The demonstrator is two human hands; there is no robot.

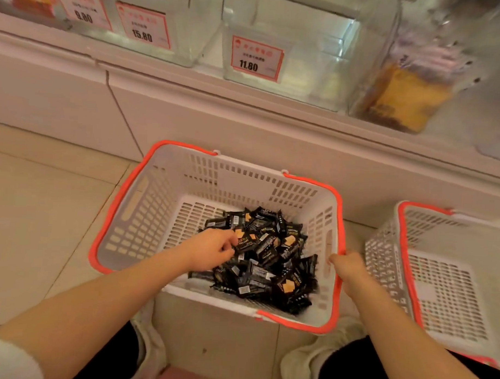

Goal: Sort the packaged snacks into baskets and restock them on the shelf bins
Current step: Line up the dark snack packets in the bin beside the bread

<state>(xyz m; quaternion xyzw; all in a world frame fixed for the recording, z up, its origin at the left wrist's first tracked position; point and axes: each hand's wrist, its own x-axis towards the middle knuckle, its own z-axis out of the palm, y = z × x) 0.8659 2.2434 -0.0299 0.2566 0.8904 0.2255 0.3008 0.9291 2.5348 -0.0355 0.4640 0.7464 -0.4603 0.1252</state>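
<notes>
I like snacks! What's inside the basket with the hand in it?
The basket holds a pile of black snack packs. The left hand reaches into them. The packs underneath are covered by the top ones.

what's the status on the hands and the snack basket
Left hand curled on black snack packets. Right hand grips basket rim. Second basket at right, nothing blocking.

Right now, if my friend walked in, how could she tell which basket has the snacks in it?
Look at the floor below the shelf of clear bins. Two white baskets with orange rims sit there side by side. The snack basket is the middle one, with a pile of black packets inside and the right hand gripping its rim; the other basket shows no packets.
</notes>
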